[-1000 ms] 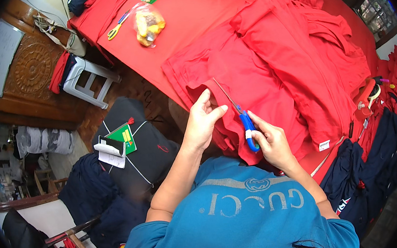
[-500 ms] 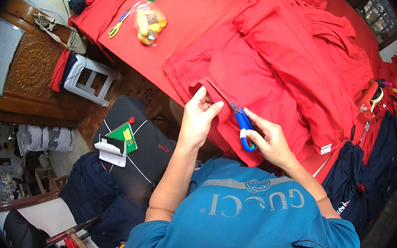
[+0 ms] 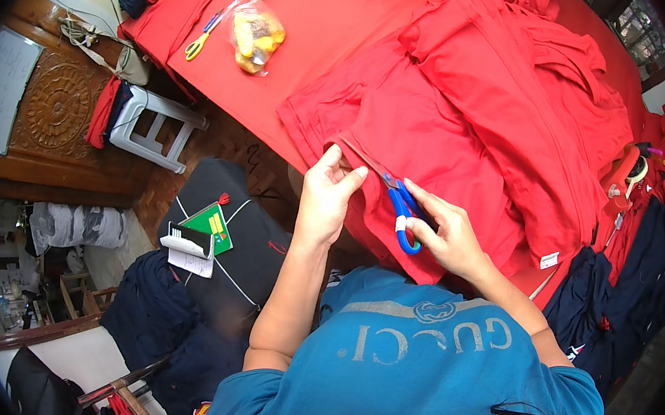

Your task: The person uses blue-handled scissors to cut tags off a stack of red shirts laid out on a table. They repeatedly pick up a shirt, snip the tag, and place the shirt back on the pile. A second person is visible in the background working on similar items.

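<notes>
My right hand (image 3: 449,232) is closed on the blue handles of a pair of scissors (image 3: 404,215). The metal blades point up and left, lying at the edge of the red garment (image 3: 422,135) close to my left fingertips. My left hand (image 3: 327,196) pinches a red fabric edge between thumb and fingers. More red garments (image 3: 488,80) are heaped on the table beside it, with a small white label (image 3: 549,260) at a near corner.
On the red-covered table (image 3: 314,17) lie a plastic bag with yellow contents (image 3: 257,40), yellow-handled scissors (image 3: 195,46) and a tape dispenser (image 3: 634,166). A black wrapped bundle (image 3: 222,186) stands left, beyond it a white stool (image 3: 150,121). Dark blue garments (image 3: 635,274) hang right.
The scissors and my right hand have shifted slightly, and the handles look spread wider. My left hand keeps its pinch on the fabric. The whole view has shifted slightly.
</notes>
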Available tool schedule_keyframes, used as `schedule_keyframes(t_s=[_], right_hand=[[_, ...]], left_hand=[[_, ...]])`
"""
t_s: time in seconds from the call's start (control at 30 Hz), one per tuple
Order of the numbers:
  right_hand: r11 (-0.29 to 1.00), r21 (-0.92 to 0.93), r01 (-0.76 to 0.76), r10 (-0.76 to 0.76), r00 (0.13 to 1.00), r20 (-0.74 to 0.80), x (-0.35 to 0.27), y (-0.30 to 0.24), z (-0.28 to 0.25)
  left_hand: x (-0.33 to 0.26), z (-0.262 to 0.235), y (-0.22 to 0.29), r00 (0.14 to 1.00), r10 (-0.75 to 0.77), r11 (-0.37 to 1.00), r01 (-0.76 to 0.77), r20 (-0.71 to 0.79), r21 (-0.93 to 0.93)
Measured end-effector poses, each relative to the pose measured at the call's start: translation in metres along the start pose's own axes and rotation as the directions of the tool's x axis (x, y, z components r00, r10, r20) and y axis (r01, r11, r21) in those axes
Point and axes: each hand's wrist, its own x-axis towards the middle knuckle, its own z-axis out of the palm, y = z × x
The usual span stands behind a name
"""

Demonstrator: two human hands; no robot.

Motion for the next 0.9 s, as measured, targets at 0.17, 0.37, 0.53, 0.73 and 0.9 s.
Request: schedule_keyframes(t_s=[0.17, 0.37, 0.53, 0.73, 0.9], right_hand=[[0.937, 0.193, -0.291, 0.271, 0.955, 0.121, 0.001, 0.003, -0.005], [0.999, -0.031, -0.029, 0.031, 0.998, 0.056, -0.002, -0.005, 0.001], [1.000, -0.001, 0.005, -0.005, 1.000, 0.011, 0.006, 0.002, 0.003], [0.904, 0.280, -0.323, 0.293, 0.945, 0.144, 0.006, 0.001, -0.003], [0.956, 0.200, -0.212, 0.196, 0.976, 0.100, 0.001, 0.004, -0.002]], left_hand=[[0.008, -0.012, -0.005, 0.998, -0.026, 0.999, 0.023, -0.051, -0.049], [0.016, -0.017, -0.004, 1.000, 0.027, 0.995, -0.028, -0.014, -0.096], [0.009, -0.008, 0.001, 0.999, 0.033, 0.998, -0.032, 0.026, -0.046], [0.007, -0.008, -0.001, 1.000, -0.019, 0.999, 0.019, 0.001, -0.048], [0.021, -0.040, -0.026, 0.999, 0.050, 0.988, -0.048, 0.014, -0.144]])
